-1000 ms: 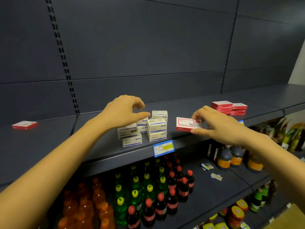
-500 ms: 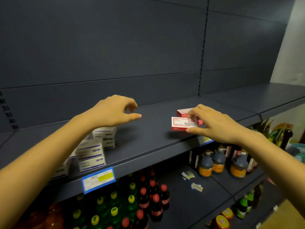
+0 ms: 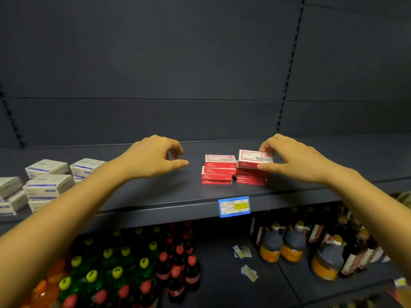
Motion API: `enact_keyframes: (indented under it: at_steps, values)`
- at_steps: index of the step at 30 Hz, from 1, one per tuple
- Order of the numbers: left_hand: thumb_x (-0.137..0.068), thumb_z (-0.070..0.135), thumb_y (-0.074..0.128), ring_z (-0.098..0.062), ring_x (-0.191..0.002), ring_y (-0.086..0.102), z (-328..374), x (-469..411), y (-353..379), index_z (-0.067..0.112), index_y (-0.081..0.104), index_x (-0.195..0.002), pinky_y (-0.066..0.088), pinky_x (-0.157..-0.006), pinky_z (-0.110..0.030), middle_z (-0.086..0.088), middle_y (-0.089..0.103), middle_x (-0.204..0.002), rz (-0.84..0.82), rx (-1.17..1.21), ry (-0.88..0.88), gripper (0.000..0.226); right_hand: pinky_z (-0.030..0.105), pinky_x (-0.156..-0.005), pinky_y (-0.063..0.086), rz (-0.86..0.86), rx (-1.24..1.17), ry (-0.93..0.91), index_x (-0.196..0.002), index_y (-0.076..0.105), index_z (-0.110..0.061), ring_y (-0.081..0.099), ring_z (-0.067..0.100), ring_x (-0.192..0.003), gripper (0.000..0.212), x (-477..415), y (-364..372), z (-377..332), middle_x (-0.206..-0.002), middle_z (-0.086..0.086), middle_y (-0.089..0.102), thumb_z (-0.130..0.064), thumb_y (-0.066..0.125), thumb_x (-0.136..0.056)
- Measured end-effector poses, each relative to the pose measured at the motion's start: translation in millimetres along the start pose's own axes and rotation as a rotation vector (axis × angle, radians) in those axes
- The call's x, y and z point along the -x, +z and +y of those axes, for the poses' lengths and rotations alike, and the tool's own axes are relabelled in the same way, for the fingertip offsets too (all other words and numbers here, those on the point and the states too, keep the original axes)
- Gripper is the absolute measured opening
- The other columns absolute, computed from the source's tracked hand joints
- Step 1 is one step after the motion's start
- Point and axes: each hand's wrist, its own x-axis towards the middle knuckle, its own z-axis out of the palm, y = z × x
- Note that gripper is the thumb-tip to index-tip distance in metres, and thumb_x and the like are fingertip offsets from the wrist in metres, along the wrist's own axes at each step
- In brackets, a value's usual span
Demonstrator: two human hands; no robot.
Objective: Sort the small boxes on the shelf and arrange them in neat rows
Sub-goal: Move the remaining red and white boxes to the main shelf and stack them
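— While the right hand (image 3: 295, 162) pinches a red-and-white box (image 3: 253, 157), thumb on its near edge and fingertips on its far edge, what is the left hand (image 3: 151, 158) doing?

— It hovers over the shelf (image 3: 155, 193) holding nothing, with its fingers loosely curled and its thumb stretched toward the red piles.

— How does the pinched box look?

— It is small, flat and oblong. The top is white with a red border and print too fine to read, and the side is red. It sits slightly tilted.

— And where does it lie?

— It is on top of the right stack (image 3: 251, 177) of like boxes, just ahead of the right palm. I cannot tell whether it rests fully on the box beneath.

— Anything beside that?

— The left stack (image 3: 218, 171) is three of the same red boxes, close against the right one. It stands between the two hands, nearer the right hand and apart from the left thumb.

— Further out?

— At the far left of the same shelf, beyond the left forearm, white boxes (image 3: 47, 185) with blue print are piled unevenly and blurred. A blue price tag (image 3: 234, 206) with a yellow patch is on the shelf's front edge, below the red stacks.

— Under it?

— On the lower shelf (image 3: 222, 285) there are green bottles (image 3: 117, 274) with yellow caps at left and dark bottles (image 3: 178, 272) with red caps beside them. Brown jugs (image 3: 289, 246) stand at right, and paper scraps (image 3: 248, 272) lie between.
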Motion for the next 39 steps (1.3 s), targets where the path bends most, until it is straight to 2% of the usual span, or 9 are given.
enact_keyframes:
  at_steps: [6,9,16,20,25,28,33,36,39]
  values:
    - [-0.085,0.048,0.054,-0.012,-0.088,0.060,10,8,8,0.020,0.061,-0.111,0.050,-0.080,-0.031,0.005,0.065,-0.108,-0.024,-0.049,-0.094,0.039,0.030,-0.077,0.043,-0.062,-0.008,-0.063,-0.115,0.050,-0.025,0.044,0.008,-0.099,0.039,-15,11,16,-0.118,-0.007,0.050,-0.049,0.056,-0.085]
    - [-0.084,0.051,0.054,-0.014,-0.089,0.060,8,11,9,0.021,0.061,-0.110,0.051,-0.082,-0.035,0.003,0.066,-0.106,-0.006,-0.062,-0.134,0.040,0.033,-0.082,0.046,-0.108,0.017,-0.078,-0.117,0.050,-0.025,0.046,0.010,-0.106,0.040,-19,14,19,-0.123,-0.005,0.050,-0.050,0.052,-0.087]
    - [-0.085,0.049,0.054,-0.013,-0.090,0.058,4,29,4,0.022,0.061,-0.110,0.047,-0.077,-0.030,0.005,0.065,-0.109,0.062,-0.103,-0.197,0.037,0.036,-0.090,0.044,0.012,0.058,-0.250,-0.133,0.041,-0.030,0.040,0.013,-0.125,0.048,-25,3,-6,-0.138,-0.009,0.041,-0.049,0.047,-0.090]
    - [-0.085,0.049,0.053,-0.014,-0.093,0.058,-9,58,-8,0.023,0.060,-0.109,0.044,-0.076,-0.029,0.006,0.064,-0.111,0.109,-0.155,-0.272,0.036,0.030,-0.086,0.039,0.065,0.030,-0.430,-0.129,0.044,-0.033,0.040,0.010,-0.122,0.040,-36,6,-50,-0.134,-0.013,0.044,-0.048,0.044,-0.092]
    - [-0.086,0.047,0.054,-0.018,-0.098,0.056,-33,113,-30,0.021,0.059,-0.110,0.041,-0.074,-0.029,0.006,0.062,-0.113,0.142,-0.230,-0.403,0.036,0.032,-0.088,0.043,0.082,0.005,-0.619,-0.126,0.046,-0.034,0.041,0.011,-0.120,0.038,-50,16,-119,-0.131,-0.014,0.046,-0.050,0.042,-0.092]
    - [-0.087,0.047,0.053,-0.016,-0.092,0.054,-53,151,-46,0.022,0.059,-0.112,0.043,-0.074,-0.031,0.005,0.061,-0.115,0.152,-0.263,-0.474,0.036,0.032,-0.088,0.044,0.086,-0.016,-0.709,-0.126,0.046,-0.033,0.042,0.011,-0.120,0.037,-55,22,-165,-0.131,-0.014,0.045,-0.049,0.042,-0.092]
    - [-0.086,0.049,0.052,-0.014,-0.101,0.056,-96,221,-73,0.023,0.057,-0.113,0.048,-0.080,-0.032,0.005,0.061,-0.117,0.162,-0.293,-0.568,0.038,0.032,-0.085,0.045,0.093,-0.060,-0.826,-0.123,0.048,-0.034,0.044,0.012,-0.117,0.037,-61,31,-251,-0.130,-0.014,0.047,-0.050,0.043,-0.091]
    - [-0.086,0.051,0.052,-0.007,-0.094,0.052,-128,263,-88,0.023,0.056,-0.113,0.045,-0.077,-0.026,0.006,0.060,-0.116,0.126,-0.303,-0.609,0.039,0.033,-0.085,0.044,0.090,-0.101,-0.860,-0.124,0.048,-0.034,0.045,0.012,-0.118,0.036,-63,34,-309,-0.131,-0.013,0.047,-0.049,0.044,-0.091]
    - [-0.086,0.050,0.052,-0.011,-0.099,0.055,-160,303,-104,0.022,0.056,-0.115,0.048,-0.080,-0.028,0.004,0.060,-0.117,0.090,-0.328,-0.645,0.040,0.034,-0.087,0.045,0.073,-0.135,-0.881,-0.122,0.049,-0.036,0.044,0.011,-0.119,0.034,-62,42,-366,-0.131,-0.015,0.047,-0.049,0.045,-0.091]
